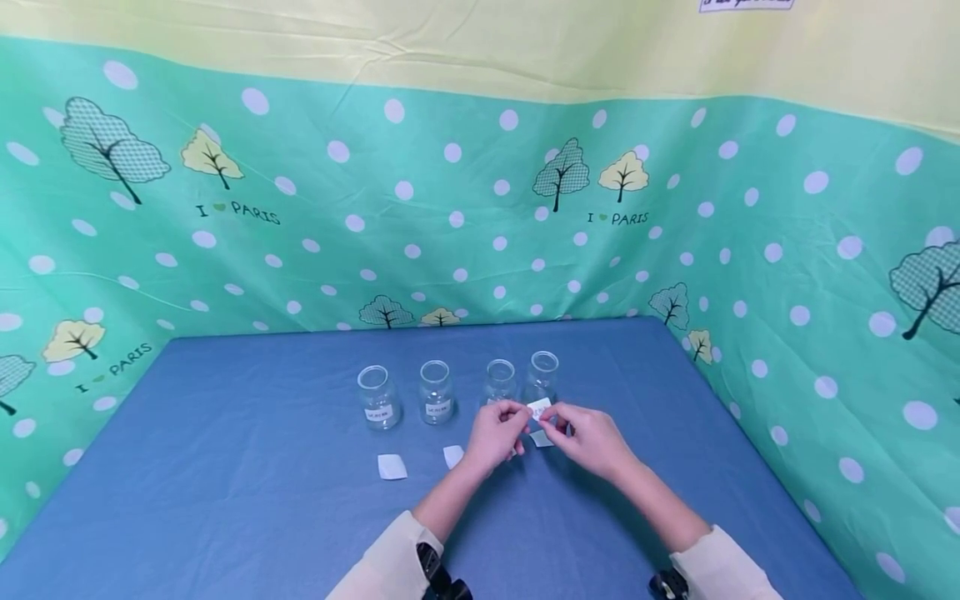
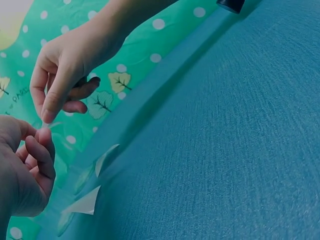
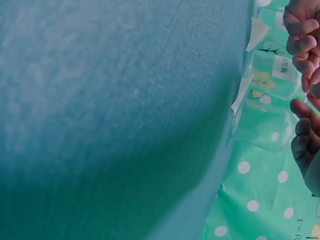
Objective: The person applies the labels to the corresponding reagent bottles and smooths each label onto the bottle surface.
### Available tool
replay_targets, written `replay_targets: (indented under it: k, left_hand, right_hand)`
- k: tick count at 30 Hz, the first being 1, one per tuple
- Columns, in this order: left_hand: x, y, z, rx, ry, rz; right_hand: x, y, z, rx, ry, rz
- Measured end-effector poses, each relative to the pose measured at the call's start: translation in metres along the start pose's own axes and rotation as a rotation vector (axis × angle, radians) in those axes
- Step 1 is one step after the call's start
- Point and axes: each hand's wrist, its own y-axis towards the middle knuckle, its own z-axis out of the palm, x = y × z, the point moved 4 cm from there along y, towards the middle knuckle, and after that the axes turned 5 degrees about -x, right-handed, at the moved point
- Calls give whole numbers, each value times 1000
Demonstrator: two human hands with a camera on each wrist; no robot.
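Observation:
Between both hands is a small white label (image 1: 538, 407) with dark writing, held up in front of the rightmost glass jar (image 1: 544, 367). My left hand (image 1: 497, 435) pinches its left side with thumb and forefinger. From the other side, my right hand (image 1: 592, 439) pinches it too. In the left wrist view, the fingertips of the left hand (image 2: 25, 170) and right hand (image 2: 70, 65) nearly meet at the label. Another glass jar (image 1: 500, 371) stands behind the left hand, its label partly hidden. A white paper piece (image 1: 542, 438) lies below the held label.
Further left stand two open glass jars, the leftmost jar (image 1: 375, 387) and its neighbour (image 1: 436, 385), each bearing a white label. White paper pieces lie before them, one slip (image 1: 392, 467) at left and another slip (image 1: 453, 456) by the left wrist. A blue cloth (image 1: 247, 467) covers the table.

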Motion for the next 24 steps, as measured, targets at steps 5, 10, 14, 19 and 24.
replay_targets:
  k: [5, 10, 14, 19, 24]
  left_hand:
    - [1, 0, 0, -5, 5, -7]
    - [2, 0, -1, -21, -7, -23]
    - [2, 1, -2, -29, -5, -30]
    - [2, 2, -2, -9, 20, -16]
    - [3, 3, 0, 21, 60, 6]
  right_hand:
    - [-3, -1, 1, 0, 1, 26]
    - [-9, 0, -1, 11, 38, 100]
    - [-18, 1, -3, 3, 105, 215]
    - [-31, 3, -3, 12, 225, 420]
    - [-37, 4, 1, 83, 283, 531]
